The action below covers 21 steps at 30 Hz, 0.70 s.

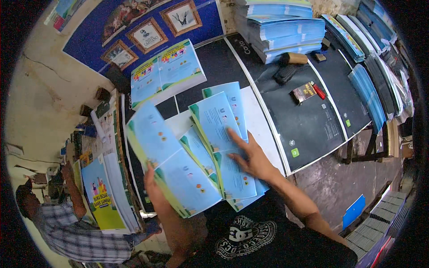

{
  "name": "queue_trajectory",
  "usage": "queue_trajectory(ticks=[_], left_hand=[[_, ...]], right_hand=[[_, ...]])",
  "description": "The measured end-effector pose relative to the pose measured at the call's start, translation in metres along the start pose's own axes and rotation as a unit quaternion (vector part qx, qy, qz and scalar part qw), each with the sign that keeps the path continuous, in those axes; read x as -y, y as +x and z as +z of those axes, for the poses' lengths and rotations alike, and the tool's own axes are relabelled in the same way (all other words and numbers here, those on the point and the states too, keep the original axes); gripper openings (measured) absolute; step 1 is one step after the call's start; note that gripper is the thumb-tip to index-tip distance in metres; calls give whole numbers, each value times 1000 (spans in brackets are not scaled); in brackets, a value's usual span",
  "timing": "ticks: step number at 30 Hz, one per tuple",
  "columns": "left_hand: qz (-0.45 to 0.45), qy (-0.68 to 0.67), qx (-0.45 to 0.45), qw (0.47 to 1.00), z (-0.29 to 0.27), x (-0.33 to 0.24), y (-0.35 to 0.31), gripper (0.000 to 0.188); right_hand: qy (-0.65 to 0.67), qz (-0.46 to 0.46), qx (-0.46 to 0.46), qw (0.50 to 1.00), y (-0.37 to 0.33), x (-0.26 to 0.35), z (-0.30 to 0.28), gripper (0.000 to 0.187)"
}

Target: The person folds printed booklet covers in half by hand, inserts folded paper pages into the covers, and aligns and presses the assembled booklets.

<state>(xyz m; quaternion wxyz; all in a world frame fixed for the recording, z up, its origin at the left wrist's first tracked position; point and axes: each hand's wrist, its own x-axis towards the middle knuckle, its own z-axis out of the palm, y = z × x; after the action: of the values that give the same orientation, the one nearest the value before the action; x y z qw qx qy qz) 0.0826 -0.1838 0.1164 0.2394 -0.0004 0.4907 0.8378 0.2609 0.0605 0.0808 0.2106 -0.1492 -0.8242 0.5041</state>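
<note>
My left hand (157,190) grips the left edge of a thin stack of light blue printed sheets (174,161), thumb on top and the other fingers hidden beneath. The stack is tilted and raised over the table's near edge. My right hand (255,160) lies with fingers apart on another set of blue printed sheets (213,120), holding nothing that I can see. These sheets are fanned unevenly, and some of their lower layers show between the two sets. Each sheet carries two matching cover panels with green corners.
Beyond my hands lies a thick stack of printed covers (167,67). Tall blue stacks (286,33) stand at the back. A small box (304,93), a red tool (319,91) and a brown roll (294,58) lie on the black tabletop (304,125). At left, a person in a checked shirt (85,228) is beside more covers.
</note>
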Motion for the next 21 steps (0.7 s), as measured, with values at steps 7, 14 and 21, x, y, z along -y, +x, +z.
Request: queue_trajectory(ticks=[7,14,21], left_hand=[[21,102,-69,992,6,5,-9,37],[-69,182,30,980,52,91,-16,47],[-173,-38,53,983,53,102,-15,54]], right_hand=[[-13,75,48,996,5,6,4,38],[63,59,65,994,0,6,2,53],[130,78,45,987,-1,-2,3,49]])
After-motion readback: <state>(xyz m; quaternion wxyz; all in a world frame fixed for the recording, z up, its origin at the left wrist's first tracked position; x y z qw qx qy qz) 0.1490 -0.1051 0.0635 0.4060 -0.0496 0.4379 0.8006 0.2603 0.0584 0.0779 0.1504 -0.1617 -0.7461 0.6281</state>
